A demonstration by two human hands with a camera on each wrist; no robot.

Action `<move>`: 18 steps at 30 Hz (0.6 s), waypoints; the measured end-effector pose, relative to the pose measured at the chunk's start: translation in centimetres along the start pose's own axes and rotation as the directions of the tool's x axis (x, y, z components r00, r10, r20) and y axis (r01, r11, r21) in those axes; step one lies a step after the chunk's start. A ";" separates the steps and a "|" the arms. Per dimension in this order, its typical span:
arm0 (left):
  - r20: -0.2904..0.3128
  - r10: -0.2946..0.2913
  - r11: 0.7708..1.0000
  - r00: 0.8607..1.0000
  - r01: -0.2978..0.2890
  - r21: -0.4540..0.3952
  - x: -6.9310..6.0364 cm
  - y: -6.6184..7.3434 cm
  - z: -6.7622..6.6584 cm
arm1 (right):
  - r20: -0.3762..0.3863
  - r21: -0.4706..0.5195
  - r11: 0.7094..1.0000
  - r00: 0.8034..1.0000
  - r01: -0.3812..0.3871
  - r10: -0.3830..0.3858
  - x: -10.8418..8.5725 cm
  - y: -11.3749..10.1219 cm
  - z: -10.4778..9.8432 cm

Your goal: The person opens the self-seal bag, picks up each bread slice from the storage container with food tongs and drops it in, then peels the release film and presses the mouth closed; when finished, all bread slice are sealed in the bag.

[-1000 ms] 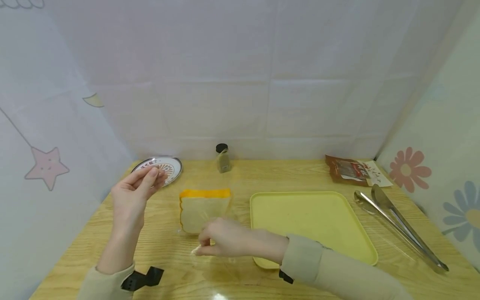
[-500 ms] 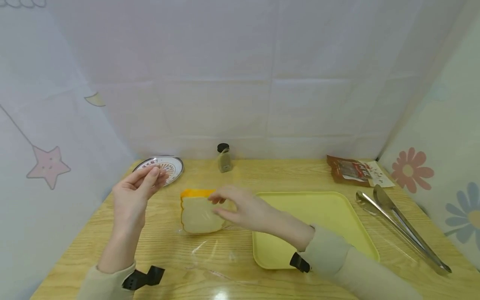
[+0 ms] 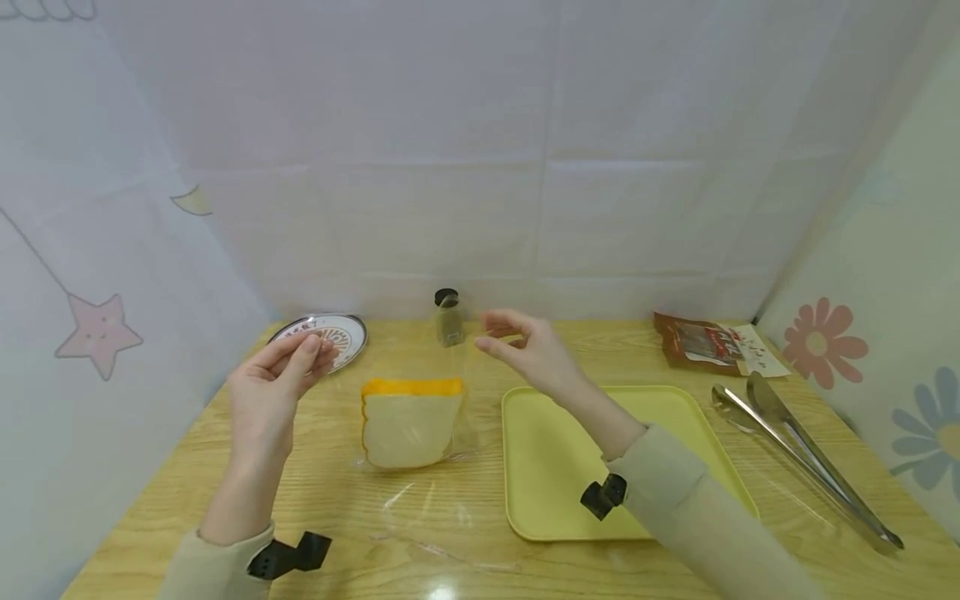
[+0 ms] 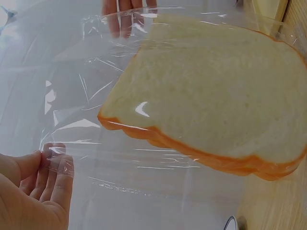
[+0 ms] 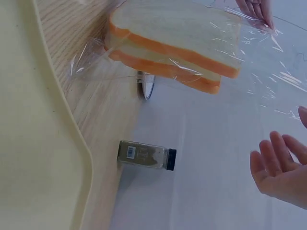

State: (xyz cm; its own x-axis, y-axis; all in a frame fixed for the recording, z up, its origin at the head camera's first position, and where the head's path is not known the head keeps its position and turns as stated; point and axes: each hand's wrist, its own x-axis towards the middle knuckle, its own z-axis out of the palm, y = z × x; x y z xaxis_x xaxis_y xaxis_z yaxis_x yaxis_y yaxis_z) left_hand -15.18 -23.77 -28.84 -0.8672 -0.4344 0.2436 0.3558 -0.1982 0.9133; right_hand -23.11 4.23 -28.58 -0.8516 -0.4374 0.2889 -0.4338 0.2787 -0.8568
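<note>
Slices of bread [image 3: 411,427] with orange crust stand inside a clear plastic bag [image 4: 76,96] on the wooden table. Two slices of bread [image 5: 177,28] show in the right wrist view. My left hand [image 3: 268,392] pinches the bag's upper left edge between thumb and fingers. In the left wrist view that left hand [image 4: 43,187] holds the film at a corner. My right hand [image 3: 531,350] is raised to the bag's right, near its opening. Its fingers curve loosely and hold nothing; in the right wrist view the right hand [image 5: 283,167] looks apart from the film.
A yellow tray [image 3: 600,467] lies right of the bread, under my right forearm. Metal tongs [image 3: 810,467] and a brown-and-white food packet [image 3: 716,343] are farther right. At the back stand a black-capped bottle [image 3: 449,319] and a round patterned plate [image 3: 348,333].
My right hand has lifted from low in front of the bread, moved up and right, and its fingers have loosened. My left hand keeps its pinch on the bag in nearly the same place.
</note>
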 end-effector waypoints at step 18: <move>0.093 0.064 0.995 0.994 -0.071 0.069 0.5 -0.4 -1.0 | -0.013 0.175 0.982 0.997 0.072 -0.071 1.3 0.4 0.5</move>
State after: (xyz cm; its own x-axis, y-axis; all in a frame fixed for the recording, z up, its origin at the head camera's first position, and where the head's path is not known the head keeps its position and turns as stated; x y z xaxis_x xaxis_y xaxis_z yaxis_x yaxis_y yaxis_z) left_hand -15.43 -24.77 -29.41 -0.8711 -0.3629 0.3309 0.3915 -0.1063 0.9140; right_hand -24.25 3.31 -28.78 -0.8224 -0.4447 0.3548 -0.4362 0.0925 -0.8951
